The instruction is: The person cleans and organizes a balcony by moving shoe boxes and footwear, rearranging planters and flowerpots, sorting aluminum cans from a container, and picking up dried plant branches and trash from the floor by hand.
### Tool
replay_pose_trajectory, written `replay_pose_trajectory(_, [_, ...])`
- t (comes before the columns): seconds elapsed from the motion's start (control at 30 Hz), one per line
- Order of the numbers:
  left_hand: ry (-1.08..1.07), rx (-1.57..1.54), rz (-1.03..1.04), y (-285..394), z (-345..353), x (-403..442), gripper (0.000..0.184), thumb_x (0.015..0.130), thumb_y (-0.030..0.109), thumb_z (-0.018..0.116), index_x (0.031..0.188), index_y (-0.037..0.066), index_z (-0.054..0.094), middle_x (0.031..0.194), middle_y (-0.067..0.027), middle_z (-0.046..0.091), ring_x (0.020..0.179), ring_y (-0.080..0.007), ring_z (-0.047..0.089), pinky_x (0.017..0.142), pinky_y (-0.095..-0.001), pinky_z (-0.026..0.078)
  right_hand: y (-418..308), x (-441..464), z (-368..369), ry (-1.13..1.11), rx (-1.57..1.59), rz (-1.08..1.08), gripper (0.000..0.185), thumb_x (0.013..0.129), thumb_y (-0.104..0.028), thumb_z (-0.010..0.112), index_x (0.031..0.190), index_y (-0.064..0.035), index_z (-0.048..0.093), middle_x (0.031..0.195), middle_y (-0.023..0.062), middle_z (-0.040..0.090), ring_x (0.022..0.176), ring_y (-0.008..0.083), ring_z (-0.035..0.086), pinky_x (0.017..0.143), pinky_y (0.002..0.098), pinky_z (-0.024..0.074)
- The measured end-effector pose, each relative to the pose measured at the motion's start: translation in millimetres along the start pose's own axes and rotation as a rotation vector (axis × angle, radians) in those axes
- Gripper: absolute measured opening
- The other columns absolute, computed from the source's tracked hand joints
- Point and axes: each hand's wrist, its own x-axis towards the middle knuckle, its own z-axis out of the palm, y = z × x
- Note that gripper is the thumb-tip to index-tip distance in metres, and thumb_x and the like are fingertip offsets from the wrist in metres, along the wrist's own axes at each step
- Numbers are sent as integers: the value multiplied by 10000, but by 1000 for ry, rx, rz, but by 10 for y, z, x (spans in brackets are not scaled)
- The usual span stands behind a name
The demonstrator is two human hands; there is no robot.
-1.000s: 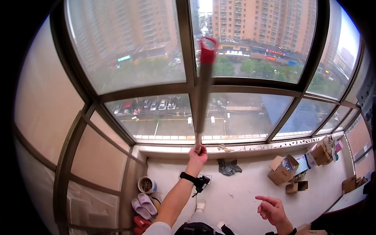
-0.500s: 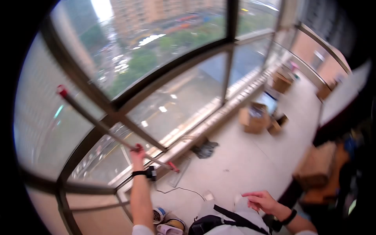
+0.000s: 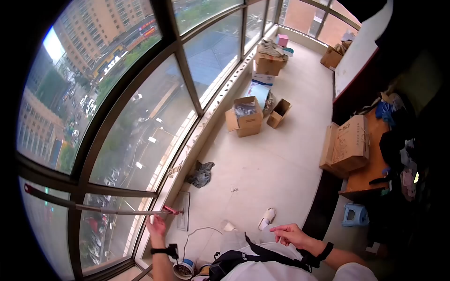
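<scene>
My left hand is closed at the near part of a long metal pole, close to the pole's red end piece. The pole lies almost level in front of the window frame, its dark red far tip at the left edge of the view. What kind of tool it is, I cannot make out. My right hand hangs in front of my body with the index finger stretched out and the others loosely bent, holding nothing. Each wrist wears a black strap.
Open cardboard boxes stand on the pale floor along the windows. A dark plastic bag lies by the sill. To the right are a large carton on a wooden desk and a blue stool. A bucket is by my left arm.
The view has swung to the right and steadied. In it, the pole has gone from steeply slanted to nearly level, with my left hand lower. My right hand stays in front of me.
</scene>
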Motion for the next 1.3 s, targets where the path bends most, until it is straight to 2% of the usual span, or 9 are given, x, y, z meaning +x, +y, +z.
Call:
replay_pose_trajectory(0.2, [341, 508, -211, -1534, -141, -478, 147, 843, 242, 571, 883, 105, 607, 682, 30, 574, 654, -145, 564, 604, -290, 481, 83, -39, -1007, 70, 90, 13, 277, 896, -153, 526, 1123, -3, 573, 727, 44, 598, 487, 58, 470, 444, 193, 372])
replay_pose_trajectory(0.33, [373, 552, -216, -2025, -148, -555, 88, 853, 181, 559, 875, 105, 598, 680, 29, 584, 645, -133, 580, 579, -280, 492, 100, -36, -1802, 137, 93, -35, 262, 892, -169, 530, 1096, -16, 594, 720, 30, 602, 491, 58, 485, 446, 201, 399])
replay_pose_trajectory(0.5, [364, 699, -240, -2560, 171, -602, 79, 852, 181, 565, 854, 107, 592, 679, 34, 575, 652, -128, 580, 594, -273, 496, -13, 66, -2594, 217, 143, -26, 243, 888, -161, 532, 1069, -12, 599, 714, 34, 599, 492, 65, 496, 435, 195, 409])
replay_pose_trajectory(0.57, [281, 723, -246, -2782, 414, -540, 73, 847, 176, 573, 845, 105, 588, 680, 34, 558, 657, -127, 573, 601, -272, 493, -142, 160, -2862, 276, 175, -57, 242, 885, -160, 537, 1064, -9, 600, 711, 39, 596, 495, 66, 499, 433, 193, 408])
replay_pose_trajectory(0.83, [208, 835, -300, -3923, 1766, 145, 80, 843, 158, 573, 861, 82, 584, 691, 21, 541, 670, -133, 560, 606, -271, 483, -809, 756, -3840, 366, 265, -61, 238, 884, -157, 536, 1056, -8, 602, 713, 45, 598, 499, 70, 501, 427, 193, 399])
replay_pose_trajectory(0.97, [198, 855, -399, -4621, 2261, 920, 103, 832, 163, 589, 868, 66, 592, 692, -3, 544, 636, -148, 560, 590, -289, 487, -1127, 1098, -4358, 420, 286, -3, 232, 871, -153, 552, 1027, 7, 616, 711, 60, 606, 469, 79, 490, 411, 208, 386])
replay_pose_trajectory(1.03, [231, 952, -406, -4977, 2769, 1179, 108, 834, 143, 581, 875, 43, 588, 693, -22, 547, 643, -162, 573, 584, -293, 499, -1372, 1253, -4575, 486, 292, 59, 233, 866, -151, 551, 1026, 6, 615, 703, 57, 607, 473, 81, 495, 419, 209, 394])
replay_pose_trajectory(1.23, [-44, 1151, -379, -5709, 4671, 1672, 165, 836, 161, 594, 929, 25, 600, 733, -38, 588, 668, -152, 612, 604, -270, 516, -2464, 1574, -5140, 507, 312, 47, 224, 872, -143, 531, 1026, 0, 609, 695, 54, 614, 467, 81, 503, 420, 198, 401])
replay_pose_trajectory(1.3, [-49, 1170, -352, -5899, 5215, 1789, 161, 837, 164, 595, 921, 27, 604, 733, -35, 591, 666, -150, 612, 603, -268, 516, -2858, 1658, -5339, 491, 269, 28, 225, 876, -149, 525, 1029, -4, 606, 693, 53, 612, 461, 79, 497, 421, 198, 402])
